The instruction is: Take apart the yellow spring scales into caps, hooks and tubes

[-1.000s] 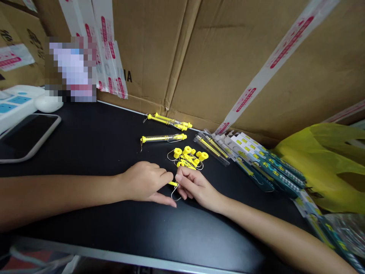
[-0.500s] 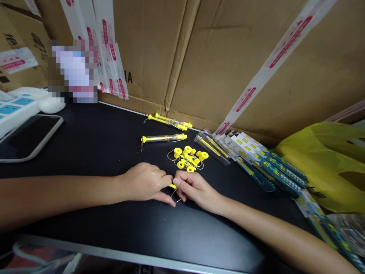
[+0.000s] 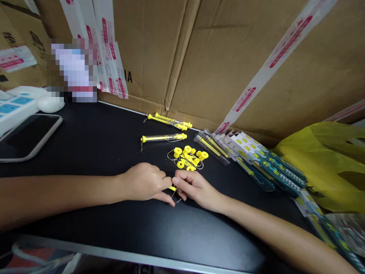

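Note:
My left hand point(image 3: 146, 182) is closed round a small yellow plastic part point(image 3: 172, 188), of which only the end shows; its thumb reaches out below. A thin bent wire hook point(image 3: 174, 196) hangs beneath that part. Against it, my right hand point(image 3: 195, 188) pinches at the top of the hook with thumb and forefinger, the fingertips of both hands nearly touching. Just behind lies a pile of yellow caps and wire hooks point(image 3: 188, 158). Farther back rests a clear-tubed spring scale point(image 3: 164, 138), with two more spring scales point(image 3: 169, 121) by the cardboard.
Clear tubes with yellow strips point(image 3: 212, 146) lie right of the pile, beside printed packages point(image 3: 265, 163). A yellow plastic bag point(image 3: 322, 163) stands far right. At left are a phone point(image 3: 28, 137) and a white power strip point(image 3: 19, 102). Large cardboard boxes point(image 3: 234, 57) wall off the back.
Both hands stay in nearly the same place. The yellow part and wire hook between them have shifted slightly in angle.

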`<action>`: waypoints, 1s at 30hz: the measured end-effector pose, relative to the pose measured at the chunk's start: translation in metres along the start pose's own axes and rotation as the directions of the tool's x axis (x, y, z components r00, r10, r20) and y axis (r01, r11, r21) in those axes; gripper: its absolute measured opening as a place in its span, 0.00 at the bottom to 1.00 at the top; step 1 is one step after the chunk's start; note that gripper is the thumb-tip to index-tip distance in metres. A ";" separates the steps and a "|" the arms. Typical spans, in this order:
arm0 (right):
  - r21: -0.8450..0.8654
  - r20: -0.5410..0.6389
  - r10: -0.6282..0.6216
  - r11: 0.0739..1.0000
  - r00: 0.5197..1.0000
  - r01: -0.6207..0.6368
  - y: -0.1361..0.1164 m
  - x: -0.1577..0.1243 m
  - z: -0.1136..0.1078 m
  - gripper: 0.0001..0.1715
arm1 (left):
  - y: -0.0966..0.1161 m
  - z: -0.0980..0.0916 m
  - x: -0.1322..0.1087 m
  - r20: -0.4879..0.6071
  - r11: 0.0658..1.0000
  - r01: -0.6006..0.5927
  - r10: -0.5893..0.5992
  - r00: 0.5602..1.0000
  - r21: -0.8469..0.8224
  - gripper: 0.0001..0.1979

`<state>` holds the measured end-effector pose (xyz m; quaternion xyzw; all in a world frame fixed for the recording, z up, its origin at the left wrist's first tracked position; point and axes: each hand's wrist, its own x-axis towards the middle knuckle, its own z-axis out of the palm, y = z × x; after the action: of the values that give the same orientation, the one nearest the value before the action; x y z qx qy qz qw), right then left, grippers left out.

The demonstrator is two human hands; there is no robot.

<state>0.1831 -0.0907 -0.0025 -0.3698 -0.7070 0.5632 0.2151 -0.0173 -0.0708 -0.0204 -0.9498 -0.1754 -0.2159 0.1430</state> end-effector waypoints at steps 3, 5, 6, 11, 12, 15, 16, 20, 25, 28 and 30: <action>-0.025 -0.011 -0.006 1.000 1.000 0.006 0.000 -0.001 0.000 0.22 | 0.000 -0.002 0.000 -0.015 0.999 -0.023 0.023 1.000 0.031 0.24; -0.050 -0.022 -0.008 0.999 1.000 0.007 0.001 -0.001 0.000 0.22 | 0.000 -0.004 0.001 -0.019 0.997 -0.037 0.038 0.999 0.060 0.24; -0.060 -0.027 -0.007 0.998 1.000 0.005 0.001 -0.001 0.001 0.22 | 0.000 -0.004 0.001 -0.017 0.996 -0.048 0.049 0.999 0.076 0.24; -0.030 -0.033 0.002 1.000 0.999 -0.003 0.002 0.000 0.002 0.22 | -0.002 -0.006 0.002 -0.013 0.983 -0.099 0.102 0.995 0.156 0.22; -0.005 -0.029 0.002 1.000 1.000 -0.002 0.003 0.000 0.001 0.22 | -0.002 -0.007 0.003 -0.020 0.980 -0.102 0.107 0.994 0.170 0.22; 0.074 -0.010 0.009 0.997 1.000 -0.009 0.004 0.001 0.000 0.23 | -0.002 -0.008 0.004 -0.050 0.974 -0.102 0.114 0.992 0.202 0.21; 0.094 -0.003 0.014 0.996 1.000 -0.014 0.004 0.001 -0.001 0.23 | -0.002 -0.009 0.004 -0.064 0.973 -0.097 0.113 0.992 0.208 0.22; 0.137 0.005 0.038 0.990 0.999 -0.038 0.005 0.002 -0.002 0.22 | -0.003 -0.008 0.005 -0.100 0.976 -0.094 0.115 0.988 0.194 0.22; 0.154 -0.001 0.049 0.987 0.999 -0.048 0.004 0.004 -0.003 0.24 | -0.003 -0.012 0.007 -0.117 0.973 -0.098 0.125 0.985 0.208 0.25; 0.147 -0.011 0.051 0.988 0.999 -0.049 0.004 0.005 -0.003 0.24 | -0.002 -0.014 0.008 -0.146 0.973 -0.060 0.094 0.985 0.223 0.29; 0.135 -0.027 0.049 0.990 0.998 -0.045 0.005 0.006 -0.003 0.24 | -0.002 -0.013 0.007 -0.144 0.977 -0.030 0.062 0.988 0.213 0.29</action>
<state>0.1829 -0.0844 -0.0073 -0.3796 -0.6550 0.6089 0.2369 -0.0167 -0.0718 -0.0056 -0.9142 -0.1640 -0.2637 0.2605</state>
